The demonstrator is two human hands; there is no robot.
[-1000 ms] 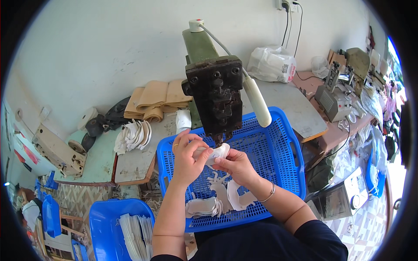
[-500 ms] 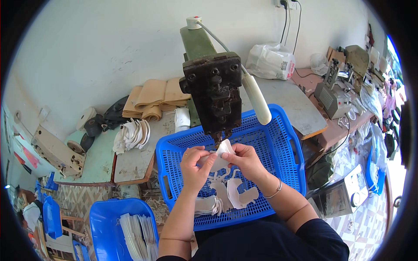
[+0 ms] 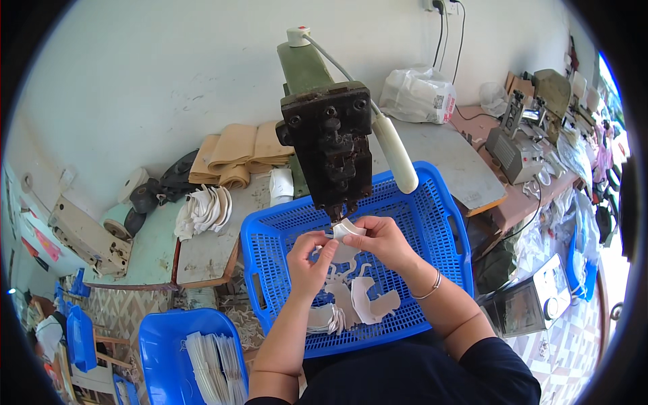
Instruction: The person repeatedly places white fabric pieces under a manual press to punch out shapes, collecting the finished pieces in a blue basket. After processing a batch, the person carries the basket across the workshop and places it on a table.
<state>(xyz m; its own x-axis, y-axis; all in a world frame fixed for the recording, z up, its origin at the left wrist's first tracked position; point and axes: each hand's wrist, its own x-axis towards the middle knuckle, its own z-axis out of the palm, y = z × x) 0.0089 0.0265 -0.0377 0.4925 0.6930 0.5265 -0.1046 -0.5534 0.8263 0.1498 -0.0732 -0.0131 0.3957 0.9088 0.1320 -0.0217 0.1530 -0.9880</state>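
Both hands pinch a curved white sheet piece (image 3: 347,229) at the lower tip of a dark machine head (image 3: 329,145). My left hand (image 3: 310,262) grips its left side with thumb and fingers. On the right side, my right hand (image 3: 385,241) holds the piece with the thumb across its face. Below them sits a blue plastic basket (image 3: 442,233) with a slotted wall. Several cut white pieces (image 3: 368,305) lie in it, some stacked, along with thin curled strips (image 3: 347,272). The contact between the machine tip and the piece is partly hidden.
A blue tub (image 3: 158,347) with stacked white sheets (image 3: 210,364) stands at lower left. White shaped pieces (image 3: 204,210) and tan sheets (image 3: 239,150) lie on the bench behind. The machine's cream handle (image 3: 397,155) hangs right of its head. A grey device (image 3: 514,155) is farther right.
The white piece has turned and bent between my fingers, its raised corner now lower. My right hand has tilted over slightly, and my left hand has shifted a little to the right.
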